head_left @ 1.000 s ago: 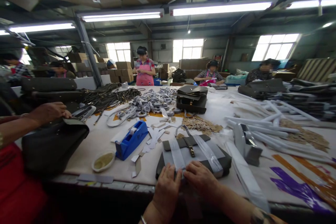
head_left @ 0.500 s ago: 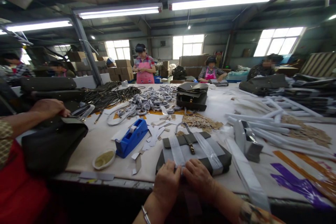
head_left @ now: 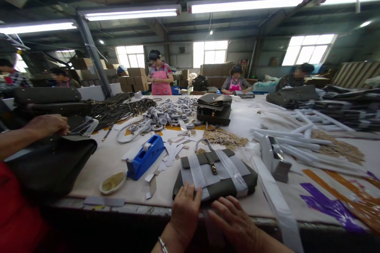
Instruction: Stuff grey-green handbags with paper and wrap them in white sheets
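Observation:
A dark bag (head_left: 208,174) lies at the table's front edge, with pale wrapping sheet and clear strips across its flap, a metal clasp and a wrapped handle behind. My left hand (head_left: 186,209) rests its fingertips on the bag's lower left front, fingers extended. Just right of it, my right hand (head_left: 234,219) is at the bag's front edge with its fingers spread and nothing visible in them. A blue tape dispenser (head_left: 145,156) stands to the left of the bag. On the right stands a grey dispenser (head_left: 274,158).
A co-worker's hand (head_left: 50,124) is over a dark bag (head_left: 59,162) at the left. Wrapped straps (head_left: 169,112), stacked bags (head_left: 213,110) and white tubes (head_left: 297,138) lie farther back. A shallow dish (head_left: 113,182) is near the front edge. Several people sit or stand beyond.
My right hand has moved down off the bag's front and its fingers have opened. My left fingers have straightened on the bag. The co-worker's hand has shifted left.

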The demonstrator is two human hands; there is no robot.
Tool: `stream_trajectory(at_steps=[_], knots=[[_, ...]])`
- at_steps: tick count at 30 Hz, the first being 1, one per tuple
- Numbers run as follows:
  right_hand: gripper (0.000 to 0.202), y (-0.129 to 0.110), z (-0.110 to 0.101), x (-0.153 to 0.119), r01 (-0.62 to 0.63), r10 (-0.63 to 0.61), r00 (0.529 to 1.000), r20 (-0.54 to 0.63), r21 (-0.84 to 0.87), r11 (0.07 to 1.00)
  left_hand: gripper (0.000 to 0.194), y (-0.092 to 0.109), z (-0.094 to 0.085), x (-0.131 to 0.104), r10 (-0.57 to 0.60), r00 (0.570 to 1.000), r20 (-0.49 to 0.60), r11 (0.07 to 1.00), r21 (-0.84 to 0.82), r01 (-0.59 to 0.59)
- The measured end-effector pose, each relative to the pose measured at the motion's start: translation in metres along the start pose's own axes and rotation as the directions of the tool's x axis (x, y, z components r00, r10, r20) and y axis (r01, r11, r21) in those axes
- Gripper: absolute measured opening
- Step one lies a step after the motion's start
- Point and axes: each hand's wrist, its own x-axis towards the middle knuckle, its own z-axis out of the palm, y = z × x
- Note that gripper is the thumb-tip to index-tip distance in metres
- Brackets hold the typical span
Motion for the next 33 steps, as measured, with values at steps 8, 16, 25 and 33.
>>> stream_trajectory(at_steps=[8, 16, 25, 33], knots=[[0.021, 0.007, 0.011, 0.048, 0.029, -0.015, 0.992, -0.124, 0.112, 0.993, 0.032, 0.002, 0.001, -0.003, -0.023, 0.999, -0.03, 1.0, -0.001, 0.023], [0.019, 0.003, 0.02, 0.048, 0.048, -0.027, 0.994, -0.105, 0.203, 0.978, 0.034, 0.009, 0.003, -0.009, -0.058, 0.998, -0.017, 0.998, 0.006, 0.058], [0.015, 0.0, 0.017, 0.055, -0.016, 0.018, 1.0, -0.006, 0.251, 0.968, 0.032, 0.01, 0.009, -0.012, -0.077, 0.996, -0.047, 0.997, -0.023, 0.076], [0.011, 0.02, 0.008, 0.077, -0.397, 0.298, 0.914, 0.276, 0.454, 0.798, 0.039, 0.008, 0.009, -0.012, -0.044, 0.997, -0.062, 0.999, 0.002, 0.044]])
